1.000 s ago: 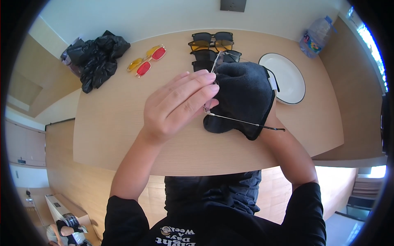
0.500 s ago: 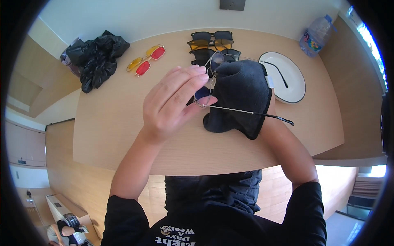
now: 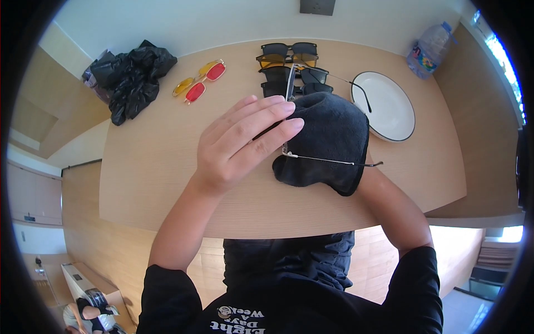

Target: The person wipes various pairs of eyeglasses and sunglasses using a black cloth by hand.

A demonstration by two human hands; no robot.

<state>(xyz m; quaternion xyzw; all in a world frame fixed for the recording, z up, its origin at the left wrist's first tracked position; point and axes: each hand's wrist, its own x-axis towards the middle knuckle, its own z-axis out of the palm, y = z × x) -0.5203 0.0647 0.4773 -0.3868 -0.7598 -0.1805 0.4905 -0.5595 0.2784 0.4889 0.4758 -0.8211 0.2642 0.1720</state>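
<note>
My left hand (image 3: pixel 236 136) is closed on the front of a pair of thin metal-framed glasses (image 3: pixel 290 83), fingers over the lens side. The glasses are seen nearly edge-on, with both dark-tipped temples spread to the right. A soft black cloth (image 3: pixel 334 131) lies over my right hand, hiding its fingers; my right forearm (image 3: pixel 392 203) runs out from under it. The cloth is up against the glasses, between the two temples. Whether it touches a lens is hidden behind my left fingers.
Dark and amber sunglasses (image 3: pixel 289 58) lie stacked in a column at the back. Red and yellow glasses (image 3: pixel 195 92) sit at the back left beside a crumpled black plastic bag (image 3: pixel 133 78). A white plate (image 3: pixel 395 111) and a plastic bottle (image 3: pixel 427 53) stand on the right.
The glasses have turned from showing their lenses to nearly edge-on. My left fingers have shifted slightly right across the front, and the cloth has moved a little down.
</note>
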